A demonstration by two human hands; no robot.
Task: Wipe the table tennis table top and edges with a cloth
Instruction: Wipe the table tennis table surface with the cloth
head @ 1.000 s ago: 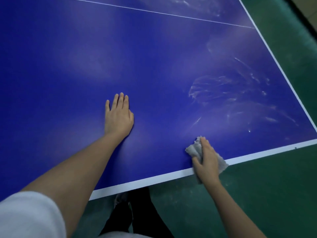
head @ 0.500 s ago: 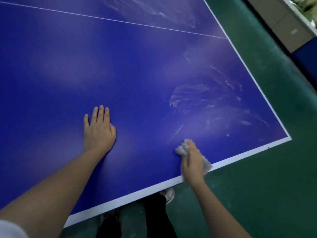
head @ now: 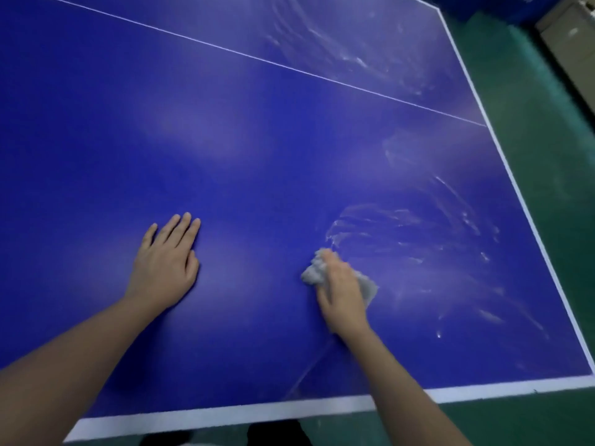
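Observation:
The blue table tennis table (head: 257,156) fills the view, with white lines along its near and right edges and a thin white centre line. My left hand (head: 165,262) lies flat on the top, fingers straight and together. My right hand (head: 341,288) presses a crumpled grey cloth (head: 314,270) against the top, well in from the near edge; cloth shows on both sides of the hand. Pale wet smears (head: 402,239) streak the surface to the right of the cloth and up toward the far right corner.
Green floor (head: 553,220) runs along the right side and below the near edge. Cardboard boxes (head: 576,43) stand at the upper right, beside something blue. My dark trousers (head: 277,434) show under the near edge.
My right hand has slid the cloth from the near white edge line inward onto the blue top. My left hand stays flat in place. The camera has shifted forward over the table.

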